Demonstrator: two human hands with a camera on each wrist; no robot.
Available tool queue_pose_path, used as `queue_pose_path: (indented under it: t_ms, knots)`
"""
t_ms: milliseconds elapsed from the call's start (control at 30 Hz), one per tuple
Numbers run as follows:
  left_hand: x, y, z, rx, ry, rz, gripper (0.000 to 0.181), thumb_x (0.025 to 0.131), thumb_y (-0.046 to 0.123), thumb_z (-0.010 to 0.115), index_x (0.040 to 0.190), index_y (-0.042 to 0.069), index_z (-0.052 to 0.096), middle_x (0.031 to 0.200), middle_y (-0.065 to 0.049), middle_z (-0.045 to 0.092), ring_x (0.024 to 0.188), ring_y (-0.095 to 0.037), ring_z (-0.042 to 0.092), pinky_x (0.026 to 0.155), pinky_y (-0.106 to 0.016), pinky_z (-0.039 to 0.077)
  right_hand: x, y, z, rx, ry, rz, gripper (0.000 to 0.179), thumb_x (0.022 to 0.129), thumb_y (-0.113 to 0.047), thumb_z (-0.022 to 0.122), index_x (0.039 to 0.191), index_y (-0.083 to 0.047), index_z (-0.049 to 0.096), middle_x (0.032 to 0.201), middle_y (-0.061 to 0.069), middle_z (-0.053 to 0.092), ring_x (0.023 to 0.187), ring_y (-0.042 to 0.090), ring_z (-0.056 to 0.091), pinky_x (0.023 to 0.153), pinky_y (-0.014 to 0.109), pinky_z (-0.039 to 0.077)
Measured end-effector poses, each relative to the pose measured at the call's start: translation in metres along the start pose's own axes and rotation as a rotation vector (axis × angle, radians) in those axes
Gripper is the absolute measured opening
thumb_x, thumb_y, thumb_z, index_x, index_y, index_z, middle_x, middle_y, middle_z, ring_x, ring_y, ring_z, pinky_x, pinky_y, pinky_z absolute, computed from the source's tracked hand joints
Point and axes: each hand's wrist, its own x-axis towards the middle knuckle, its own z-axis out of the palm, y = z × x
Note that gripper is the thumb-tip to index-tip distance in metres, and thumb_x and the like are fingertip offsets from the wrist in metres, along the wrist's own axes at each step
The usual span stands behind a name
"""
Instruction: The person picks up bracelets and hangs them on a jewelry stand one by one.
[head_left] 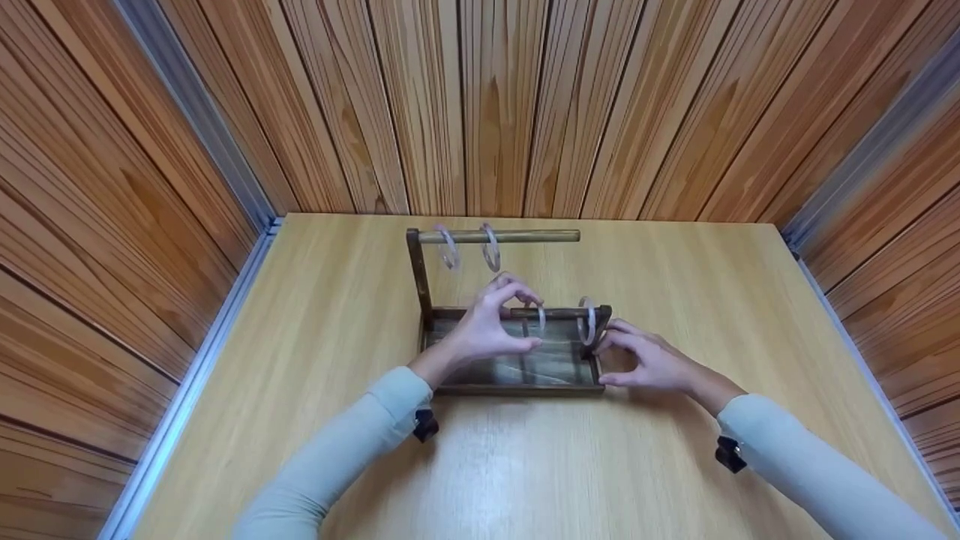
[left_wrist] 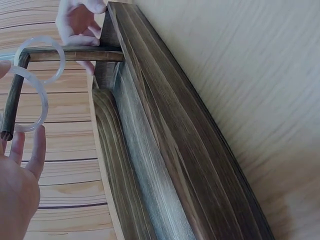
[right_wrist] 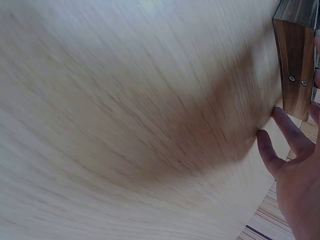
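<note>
A dark brown wooden jewellery stand (head_left: 517, 389) has a shallow tray base and two horizontal bars at different heights. My left hand (head_left: 491, 322) pinches a pale translucent bangle (left_wrist: 45, 107) between thumb and fingers; the bangle is around the lower bar (left_wrist: 16, 95), near its free end. Closer to the right post, a second bangle (head_left: 591, 322) hangs on that bar. My right hand (head_left: 652, 360) grips the stand's right end, with two of its fingertips (right_wrist: 267, 145) at the tabletop. Two more bangles, a left one (head_left: 448, 247) and a right one (head_left: 491, 247), hang from the upper bar (head_left: 536, 236).
The stand sits on a light wooden table (head_left: 337, 300). Wood-panelled walls (head_left: 495, 112) enclose the back and both sides, with metal strips (head_left: 217, 322) along the side edges. Small dark devices (head_left: 426, 426) are worn at both wrists.
</note>
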Motion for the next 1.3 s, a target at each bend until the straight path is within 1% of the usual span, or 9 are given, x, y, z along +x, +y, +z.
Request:
queue_pose_path:
  t_ms: [133, 200, 267, 500, 667, 800, 967, 1133, 1300]
  knots:
    - [0.003, 0.001, 0.003, -0.006, -0.003, 0.008, 0.056, 0.079, 0.007, 0.098, 0.128, 0.007, 0.073, 0.131, -0.015, 0.067, 0.127, -0.033, 0.065, 0.119, -0.056, 0.055, -0.001, 0.000, -0.001, 0.019, -0.012, 0.015, 0.038, 0.093, -0.035, 0.093, 0.124, -0.019, 0.076, 0.161, 0.020, 0.062, 0.150, 0.052, 0.061, 0.122, 0.074, 0.049]
    - [0.005, 0.002, 0.005, -0.010, -0.010, 0.009, 0.055, 0.079, 0.007, 0.097, 0.129, 0.006, 0.072, 0.132, -0.015, 0.067, 0.127, -0.033, 0.065, 0.120, -0.061, 0.054, -0.001, 0.001, -0.001, 0.020, -0.010, 0.018, 0.039, 0.093, -0.035, 0.093, 0.124, -0.019, 0.076, 0.162, 0.022, 0.061, 0.150, 0.054, 0.060, 0.122, 0.074, 0.049]
    - [0.006, 0.001, 0.007, -0.011, -0.016, 0.005, 0.056, 0.080, 0.007, 0.097, 0.129, 0.005, 0.072, 0.133, -0.015, 0.066, 0.127, -0.032, 0.065, 0.120, -0.061, 0.053, 0.000, 0.001, 0.000, 0.021, -0.007, 0.010, 0.038, 0.093, -0.035, 0.093, 0.123, -0.018, 0.076, 0.160, 0.021, 0.063, 0.148, 0.053, 0.062, 0.121, 0.074, 0.050]
    - [0.007, -0.004, 0.010, 0.001, -0.013, -0.002, 0.056, 0.080, 0.011, 0.097, 0.130, 0.004, 0.071, 0.133, -0.014, 0.067, 0.127, -0.028, 0.065, 0.120, -0.047, 0.053, 0.002, -0.001, 0.001, 0.027, -0.008, 0.008, 0.036, 0.093, -0.033, 0.094, 0.122, -0.021, 0.076, 0.155, 0.011, 0.066, 0.148, 0.044, 0.063, 0.123, 0.068, 0.051]
    - [0.008, -0.008, 0.012, -0.036, 0.016, 0.008, 0.054, 0.080, 0.010, 0.098, 0.127, 0.004, 0.072, 0.131, -0.014, 0.068, 0.126, -0.030, 0.066, 0.119, -0.041, 0.054, 0.002, -0.001, 0.000, 0.021, -0.006, 0.011, 0.038, 0.093, -0.032, 0.094, 0.124, -0.019, 0.075, 0.159, 0.017, 0.064, 0.148, 0.048, 0.063, 0.122, 0.071, 0.051]
    - [0.009, -0.009, 0.012, -0.039, 0.016, 0.018, 0.055, 0.080, 0.011, 0.098, 0.127, 0.004, 0.072, 0.131, -0.015, 0.068, 0.126, -0.031, 0.067, 0.119, -0.038, 0.054, 0.000, -0.001, -0.001, 0.026, -0.013, 0.017, 0.040, 0.093, -0.032, 0.094, 0.125, -0.018, 0.075, 0.160, 0.018, 0.063, 0.150, 0.049, 0.062, 0.123, 0.071, 0.050]
    - [0.010, -0.009, 0.012, 0.007, 0.009, 0.026, 0.055, 0.081, 0.014, 0.098, 0.128, 0.004, 0.071, 0.131, -0.015, 0.068, 0.125, -0.031, 0.067, 0.118, -0.039, 0.054, 0.000, -0.001, -0.001, 0.035, -0.012, 0.019, 0.041, 0.092, -0.032, 0.094, 0.124, -0.017, 0.074, 0.161, 0.018, 0.063, 0.151, 0.049, 0.061, 0.124, 0.071, 0.049]
    - [0.009, -0.009, 0.013, 0.098, -0.004, 0.041, 0.055, 0.083, 0.018, 0.098, 0.130, 0.004, 0.071, 0.132, -0.014, 0.068, 0.126, -0.029, 0.068, 0.119, -0.040, 0.056, 0.000, 0.000, -0.001, 0.033, -0.022, 0.038, 0.042, 0.093, -0.034, 0.093, 0.126, -0.017, 0.075, 0.164, 0.022, 0.060, 0.152, 0.053, 0.059, 0.125, 0.073, 0.048]
    - [0.007, -0.009, 0.013, 0.172, -0.003, 0.078, 0.054, 0.086, 0.023, 0.097, 0.131, 0.006, 0.071, 0.133, -0.015, 0.068, 0.127, -0.031, 0.069, 0.120, -0.045, 0.058, -0.001, 0.000, -0.001, 0.038, -0.030, 0.055, 0.042, 0.094, -0.035, 0.092, 0.128, -0.017, 0.075, 0.168, 0.026, 0.056, 0.154, 0.057, 0.055, 0.126, 0.076, 0.045]
